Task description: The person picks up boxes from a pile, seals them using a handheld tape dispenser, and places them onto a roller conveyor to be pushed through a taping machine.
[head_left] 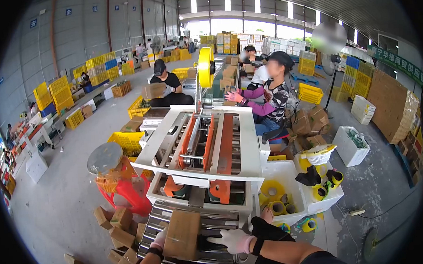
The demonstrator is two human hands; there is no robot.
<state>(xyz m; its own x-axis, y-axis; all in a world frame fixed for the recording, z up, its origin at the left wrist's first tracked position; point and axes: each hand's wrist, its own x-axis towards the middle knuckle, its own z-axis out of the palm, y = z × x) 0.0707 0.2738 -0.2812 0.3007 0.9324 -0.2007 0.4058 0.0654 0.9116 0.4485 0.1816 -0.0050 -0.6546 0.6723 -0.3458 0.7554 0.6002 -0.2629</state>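
Brown cardboard box (182,238) stands on the metal rollers (220,222) at the near end of a white sealing machine (250,151) with orange parts. The box is between the two gloved hands of the person, low in the middle of the view.

The left hand (158,239) in a white glove is pressed against the left side of the box. Its fingers are mostly hidden behind the cardboard, so I cannot tell if they are closed around the edge. The right hand (235,240), also in a white glove, reaches from the right with the fingers stretched out and open, the tips at the right side of the box.

On top of the machine a yellow tape roll (205,66) stands upright. Just to the right of the rollers is a white foam bin (289,176) with more rolls of yellow tape in it. Small cardboard boxes (119,236) lie on the floor to the left, near a red stool (129,194). At the far end of the machine a co-worker (272,94) in patterned sleeves sits beside it.
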